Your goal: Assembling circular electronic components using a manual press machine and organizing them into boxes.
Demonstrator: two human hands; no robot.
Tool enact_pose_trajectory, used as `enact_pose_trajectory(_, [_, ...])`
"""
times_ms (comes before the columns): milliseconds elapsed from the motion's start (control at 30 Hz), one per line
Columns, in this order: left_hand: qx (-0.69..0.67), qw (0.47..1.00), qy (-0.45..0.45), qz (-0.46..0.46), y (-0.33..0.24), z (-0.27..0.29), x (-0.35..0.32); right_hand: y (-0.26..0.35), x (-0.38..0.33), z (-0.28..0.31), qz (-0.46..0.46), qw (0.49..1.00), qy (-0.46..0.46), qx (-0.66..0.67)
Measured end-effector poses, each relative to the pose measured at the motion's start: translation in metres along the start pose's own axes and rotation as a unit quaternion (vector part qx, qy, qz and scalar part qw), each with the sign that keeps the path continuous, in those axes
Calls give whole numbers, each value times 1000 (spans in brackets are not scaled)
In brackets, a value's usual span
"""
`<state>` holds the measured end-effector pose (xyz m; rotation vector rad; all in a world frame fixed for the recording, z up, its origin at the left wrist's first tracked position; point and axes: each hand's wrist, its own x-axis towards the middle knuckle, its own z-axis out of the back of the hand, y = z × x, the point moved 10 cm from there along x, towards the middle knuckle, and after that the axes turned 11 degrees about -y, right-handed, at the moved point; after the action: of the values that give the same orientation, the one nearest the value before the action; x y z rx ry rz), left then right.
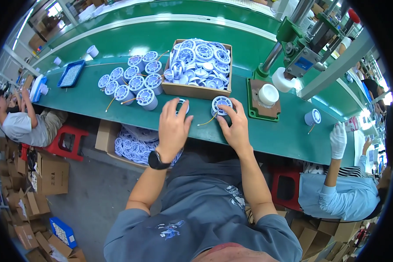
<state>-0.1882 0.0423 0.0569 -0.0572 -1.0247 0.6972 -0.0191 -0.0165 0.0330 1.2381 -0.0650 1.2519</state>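
Observation:
My left hand (172,126), wearing a black watch, curls over a pale round plastic part (183,106) near the table's front edge. Its fingers hide most of that part. To its right, my right hand (237,129) grips a pale plastic cylinder (215,105) with a spoked round top, thumb at the near side and fingers across the top. A thin yellow wire (208,121) trails from this cylinder onto the green table. Between my hands and the far side stands a cardboard box (192,91) heaped with round spoked plastic caps (204,52).
Several wired cylinders (147,98) stand left of the box. A green hand press (264,70) with a white round fixture (268,94) stands right. Beyond it are another cylinder (312,117) and a co-worker's gloved hand (338,142). An open carton of plastic rings (137,146) sits below the table edge.

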Motion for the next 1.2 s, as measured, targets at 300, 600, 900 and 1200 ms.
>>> enact_pose_trajectory(300, [-11,999,5,41,26,-5,11,14,0,-10,-30,999,-28,-23])
enact_pose_trajectory(600, [-76,990,-112,-35,1,5,100,15,-2,-6,-32,999,-20,-22])
enact_pose_trajectory(900, [212,974,-55,65,92,60,13,12,-10,-7,-40,999,7,5])
enact_pose_trajectory(1200, [-67,985,-67,142,82,31,-13,78,-20,14,122,985,-101,-69])
